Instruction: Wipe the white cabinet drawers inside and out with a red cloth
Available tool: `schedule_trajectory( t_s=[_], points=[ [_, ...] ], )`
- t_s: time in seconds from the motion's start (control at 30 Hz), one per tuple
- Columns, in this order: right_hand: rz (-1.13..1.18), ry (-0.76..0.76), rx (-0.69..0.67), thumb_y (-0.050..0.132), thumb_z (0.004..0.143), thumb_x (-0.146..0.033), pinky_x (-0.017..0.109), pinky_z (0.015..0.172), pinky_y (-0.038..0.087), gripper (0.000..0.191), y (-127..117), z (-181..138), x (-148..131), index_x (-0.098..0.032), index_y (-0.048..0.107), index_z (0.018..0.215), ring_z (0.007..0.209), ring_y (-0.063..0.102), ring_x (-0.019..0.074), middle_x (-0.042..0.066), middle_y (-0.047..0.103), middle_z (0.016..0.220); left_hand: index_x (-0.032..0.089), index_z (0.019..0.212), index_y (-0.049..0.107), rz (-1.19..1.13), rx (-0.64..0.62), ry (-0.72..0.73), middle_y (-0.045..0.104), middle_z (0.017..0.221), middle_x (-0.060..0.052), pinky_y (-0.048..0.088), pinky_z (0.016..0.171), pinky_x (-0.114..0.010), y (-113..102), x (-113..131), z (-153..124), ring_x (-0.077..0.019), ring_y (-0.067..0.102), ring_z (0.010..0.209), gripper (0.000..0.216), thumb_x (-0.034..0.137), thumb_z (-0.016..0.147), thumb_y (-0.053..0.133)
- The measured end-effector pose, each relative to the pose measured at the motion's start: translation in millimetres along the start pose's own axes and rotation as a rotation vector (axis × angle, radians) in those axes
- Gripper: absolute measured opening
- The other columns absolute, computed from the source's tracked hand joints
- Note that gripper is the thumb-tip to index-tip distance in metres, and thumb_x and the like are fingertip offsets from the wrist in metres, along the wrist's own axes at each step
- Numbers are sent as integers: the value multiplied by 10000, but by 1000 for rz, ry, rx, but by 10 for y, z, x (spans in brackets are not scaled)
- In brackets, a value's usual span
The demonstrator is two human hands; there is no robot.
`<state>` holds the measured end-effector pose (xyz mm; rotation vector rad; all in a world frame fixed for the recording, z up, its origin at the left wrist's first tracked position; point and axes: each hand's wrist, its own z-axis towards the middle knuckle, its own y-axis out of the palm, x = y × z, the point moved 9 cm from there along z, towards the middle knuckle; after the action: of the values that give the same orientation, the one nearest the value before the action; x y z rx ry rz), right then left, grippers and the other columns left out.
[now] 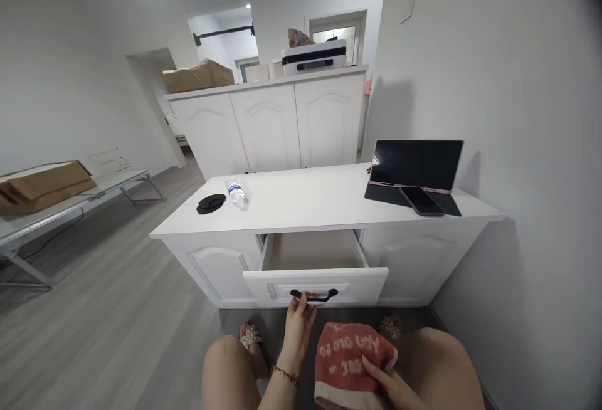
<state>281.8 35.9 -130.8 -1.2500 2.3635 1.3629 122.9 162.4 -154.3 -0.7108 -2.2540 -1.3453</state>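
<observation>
My left hand (298,325) reaches up with its fingers hooked on the black handle (314,296) of a white drawer (314,281), which stands pulled out and looks empty inside. A red string bracelet sits on that wrist. My right hand (391,386) grips a folded red towel (350,360) with white lettering, held low between my knees in front of the drawer.
The white cabinet top (301,200) carries a black round lid (211,203), a lying water bottle (236,192), a tablet (416,164) on a stand and a phone (422,200). A taller white cabinet (270,121) stands behind. A folding table (70,200) with cardboard is at left; a wall runs close on the right.
</observation>
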Motion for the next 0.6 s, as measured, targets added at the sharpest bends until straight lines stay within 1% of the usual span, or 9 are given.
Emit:
schedule_trajectory(
  t_s=[0.07,0.17,0.27,0.33,0.4,0.47,0.53,0.6],
  points=[
    [-12,-45,47,858,558,-360,345,930,516,396,21,-83,-91,-200,730,897,956,695,246,57,761,904,189,686,555,-5,-1,-8,653,714,10,522,723,-275,-17,-19,-12,-110,607,626,422,281,472,906],
    [5,-77,88,883,492,-385,375,895,526,382,53,-172,-230,-205,722,789,912,701,262,30,757,797,200,683,568,-16,-25,-14,657,740,5,512,717,-258,-30,-38,-29,-108,608,650,376,273,510,893],
    [3,-89,58,824,557,-474,417,845,543,340,143,-236,-376,-187,709,699,902,698,302,66,747,748,197,701,583,-21,-61,-20,663,783,-11,506,740,-259,-33,-47,-64,-117,624,708,338,277,552,875],
    [-19,-125,63,794,588,-474,412,812,557,305,183,-279,-505,-191,700,649,884,698,314,79,745,736,191,715,591,-20,-70,-28,663,800,-17,506,763,-267,-46,-52,-93,-120,627,728,332,290,564,870],
    [-43,-222,108,792,590,-393,387,783,569,208,189,-329,-687,-214,693,629,868,700,309,57,744,710,190,720,595,-5,-59,-30,661,803,-19,508,768,-273,-71,-52,-117,-119,624,723,343,305,557,873],
    [-59,-329,150,789,566,-285,363,754,576,137,194,-372,-867,-241,696,655,861,701,299,24,741,687,194,717,597,20,-40,-30,659,797,-20,513,764,-282,-97,-47,-134,-118,618,706,357,318,538,880],
    [-43,-394,170,784,539,-212,354,738,580,189,196,-382,-990,-250,698,702,850,704,288,6,744,691,197,722,604,41,-29,-28,659,794,-21,517,767,-292,-108,-39,-145,-118,614,698,368,325,524,886],
    [15,-418,156,782,520,-163,360,732,584,246,194,-349,-1064,-228,697,741,819,708,282,11,747,703,193,735,610,49,-28,-28,659,795,-20,517,766,-291,-104,-33,-153,-114,610,692,375,327,521,887]
  ],
)
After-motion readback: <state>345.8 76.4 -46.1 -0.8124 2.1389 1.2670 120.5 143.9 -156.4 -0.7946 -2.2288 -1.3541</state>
